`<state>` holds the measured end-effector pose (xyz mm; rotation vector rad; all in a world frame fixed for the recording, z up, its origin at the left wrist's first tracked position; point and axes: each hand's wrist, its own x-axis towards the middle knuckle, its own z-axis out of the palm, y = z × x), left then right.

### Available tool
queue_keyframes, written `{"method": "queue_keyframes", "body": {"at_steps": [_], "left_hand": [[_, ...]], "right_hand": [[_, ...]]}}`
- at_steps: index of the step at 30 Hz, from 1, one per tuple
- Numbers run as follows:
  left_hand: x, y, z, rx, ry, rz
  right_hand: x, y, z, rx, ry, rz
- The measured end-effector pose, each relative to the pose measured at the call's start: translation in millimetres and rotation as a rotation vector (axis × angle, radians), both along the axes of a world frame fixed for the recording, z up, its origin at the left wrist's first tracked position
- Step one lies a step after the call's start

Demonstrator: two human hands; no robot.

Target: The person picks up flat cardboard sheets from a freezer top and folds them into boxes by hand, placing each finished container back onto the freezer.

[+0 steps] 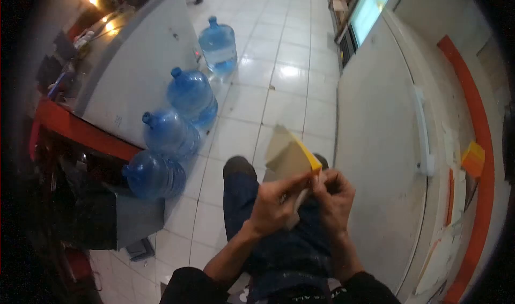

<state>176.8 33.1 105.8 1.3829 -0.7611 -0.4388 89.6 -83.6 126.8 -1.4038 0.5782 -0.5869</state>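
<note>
A folded piece of paperboard [283, 153], grey-beige on its broad face with a yellow strip along one edge, is held above my lap. My left hand [273, 205] is closed with its fingertips pinching the near corner of the board. Close beside it, my right hand [333, 197] is closed too, thumb and fingers pressed on the same corner. The two hands nearly touch. Part of the board's lower end shows below the fingers, and the exact fold between them is hidden.
Several large blue water bottles, such as the nearest one [155, 174], line the tiled floor [249, 103] on the left. A white cabinet door [381, 143] with a handle [424, 132] stands close on the right. An orange-yellow block [473, 159] sits near its orange edge.
</note>
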Motion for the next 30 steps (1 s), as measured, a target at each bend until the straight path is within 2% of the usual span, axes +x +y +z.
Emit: {"method": "queue_keyframes", "body": {"at_steps": [4,7,14,17,19,23,26,28,29,30], "left_hand": [[-2,-2,-5,-0.059,0.178,-0.001],[-1,-2,-7,-0.070,0.217,-0.017],[1,-3,-9,-0.036,0.196,-0.011],[-1,-6,-12,-0.063,0.147,0.016],[-3,-11,-8,-0.070,0.169,0.009],[-9,-12,-13,-0.066,0.200,-0.019],[-11,-14,-6,-0.087,0.187,-0.013],[-9,-15,0,-0.108,0.242,0.039],[-6,-13,-4,-0.108,0.242,0.039],[1,-9,-13,-0.049,0.161,-0.036]], "right_hand": [[0,-2,-6,0.087,-0.026,0.014],[2,-1,-1,0.102,-0.005,0.003],[-3,-7,3,0.080,0.071,0.078],[-8,-7,-2,0.076,0.105,0.063],[-9,-6,-1,0.133,0.130,-0.056],[-9,-9,-8,0.128,0.082,-0.066],[-10,-12,-9,0.097,0.040,-0.025],[-8,-9,-9,-0.170,-0.051,-0.001],[-12,-15,-10,-0.170,-0.051,0.000],[-20,-30,-12,-0.109,-0.008,0.131]]}}
